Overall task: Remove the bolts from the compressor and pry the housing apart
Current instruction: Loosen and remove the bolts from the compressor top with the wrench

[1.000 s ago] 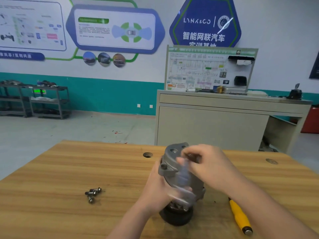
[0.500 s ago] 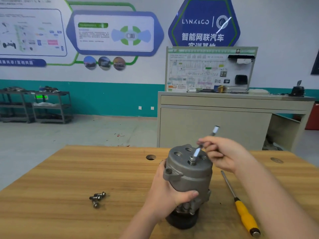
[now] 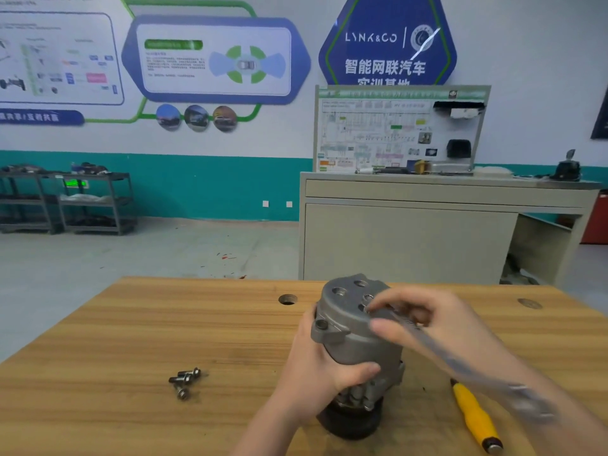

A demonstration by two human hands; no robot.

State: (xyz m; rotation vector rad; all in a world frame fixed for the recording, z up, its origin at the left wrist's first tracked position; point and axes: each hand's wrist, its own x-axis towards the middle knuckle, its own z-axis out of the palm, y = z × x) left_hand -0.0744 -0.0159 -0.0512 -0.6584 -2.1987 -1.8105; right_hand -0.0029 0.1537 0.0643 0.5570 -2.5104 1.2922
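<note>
We see the right hand point(image 3: 437, 327), right of frame centre, with fingers curled round a long, motion-blurred bolt point(image 3: 460, 360) that slants toward the lower right; its fingertips sit at the top face of the grey compressor point(image 3: 355, 327). The left hand point(image 3: 316, 373) wraps the compressor's side, thumb across the front, holding it upright on its black pulley in the lower middle of the frame. On the wooden table point(image 3: 131, 324), three loose bolts point(image 3: 185, 381) lie at lower left, well apart from the hands. A yellow-handled screwdriver point(image 3: 475, 417) lies at lower right, near the table's near edge. The table's left half and far edge offer bare wood.
</note>
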